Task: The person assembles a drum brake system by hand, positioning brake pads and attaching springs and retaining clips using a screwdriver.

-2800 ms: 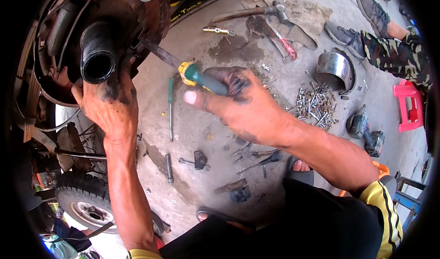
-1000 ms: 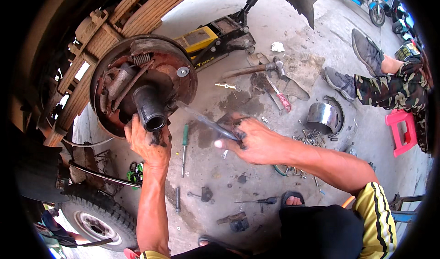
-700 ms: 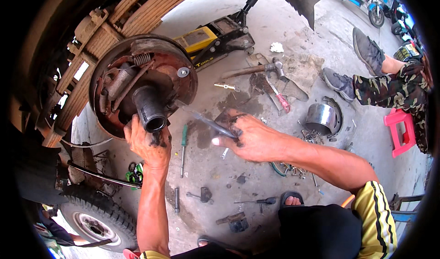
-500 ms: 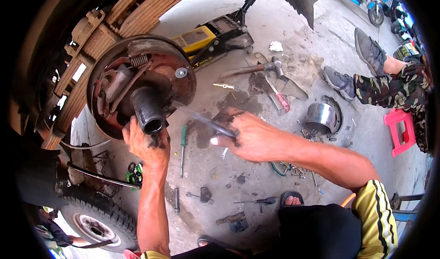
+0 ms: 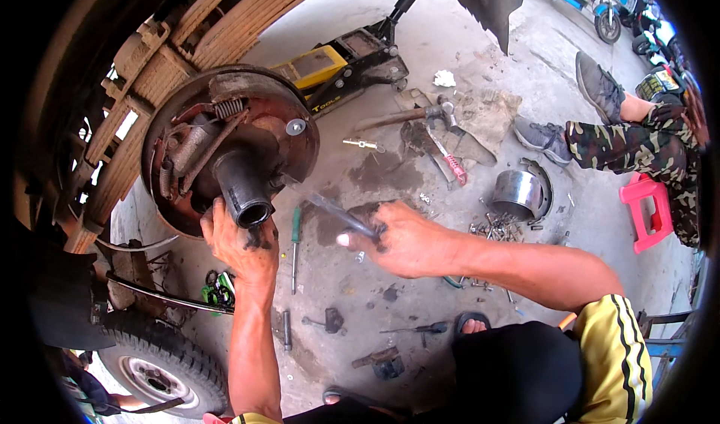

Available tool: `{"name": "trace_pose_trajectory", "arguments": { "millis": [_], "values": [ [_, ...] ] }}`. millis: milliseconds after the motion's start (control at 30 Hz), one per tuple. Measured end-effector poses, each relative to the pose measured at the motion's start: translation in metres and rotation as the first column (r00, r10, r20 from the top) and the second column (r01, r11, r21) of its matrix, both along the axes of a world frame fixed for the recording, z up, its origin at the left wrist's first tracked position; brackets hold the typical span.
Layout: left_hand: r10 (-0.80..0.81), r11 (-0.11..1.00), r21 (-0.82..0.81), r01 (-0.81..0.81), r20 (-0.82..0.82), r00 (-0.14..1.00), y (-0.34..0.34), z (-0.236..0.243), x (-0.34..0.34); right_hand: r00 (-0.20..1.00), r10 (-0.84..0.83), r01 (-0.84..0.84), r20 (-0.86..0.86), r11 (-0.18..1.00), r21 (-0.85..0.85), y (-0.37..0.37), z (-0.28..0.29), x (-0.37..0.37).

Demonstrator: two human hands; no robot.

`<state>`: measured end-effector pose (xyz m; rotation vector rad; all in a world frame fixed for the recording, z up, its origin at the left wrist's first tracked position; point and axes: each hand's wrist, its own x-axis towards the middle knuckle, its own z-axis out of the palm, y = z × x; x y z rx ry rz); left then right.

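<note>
A dark hollow axle tube (image 5: 244, 191) sticks out of the middle of a rusty drum brake backing plate (image 5: 281, 152). My left hand (image 5: 244, 238), smeared with black grease, grips the tube's underside near its open end; some of its fingertips are hidden behind it. My right hand (image 5: 405, 238) is closed around a grey metal bar (image 5: 334, 208), whose far end is blurred and points at the plate's right edge beside the tube. Whether that end touches the plate I cannot tell. A coil spring (image 5: 230, 108) and a brake shoe sit on the plate's upper part.
A yellow and black floor jack (image 5: 315, 65) stands behind the plate, below leaf springs (image 5: 247, 22). On the floor lie a hammer (image 5: 405, 118), a green-handled screwdriver (image 5: 295, 240), a metal drum (image 5: 517, 191) and loose bolts. Another person's legs (image 5: 611, 145) and a pink stool (image 5: 645, 208) are right.
My right hand has shifted slightly down with the bar in it. My left hand stays on the tube. The whole view has tilted a little.
</note>
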<state>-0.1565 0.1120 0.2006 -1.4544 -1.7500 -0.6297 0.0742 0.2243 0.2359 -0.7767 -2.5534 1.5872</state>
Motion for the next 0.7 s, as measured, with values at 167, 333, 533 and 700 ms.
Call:
{"name": "trace_pose_trajectory", "arguments": {
  "millis": [167, 333, 533, 700],
  "values": [
    [-0.026, 0.999, 0.023, 0.027, -0.061, 0.998, -0.001, -0.004, -0.006, 1.0, 0.014, -0.016, 0.025, 0.994, 0.108, -0.003, 0.0, -0.004],
    [0.003, 0.994, -0.109, -0.003, 0.004, 1.0, -0.01, 0.001, -0.008, 0.999, -0.028, 0.026, 0.044, 0.998, 0.051, -0.005, 0.004, -0.009],
    [-0.072, 0.944, -0.319, 0.09, 0.067, 0.995, -0.014, 0.019, 0.012, 0.995, -0.092, 0.087, 0.047, 0.992, 0.095, 0.001, 0.009, -0.008],
    [0.06, 0.951, -0.171, 0.259, 0.92, 0.388, -0.026, 0.011, 0.097, 0.996, -0.084, 0.08, 0.023, 0.985, 0.155, -0.007, -0.004, -0.011]
  ]
}}
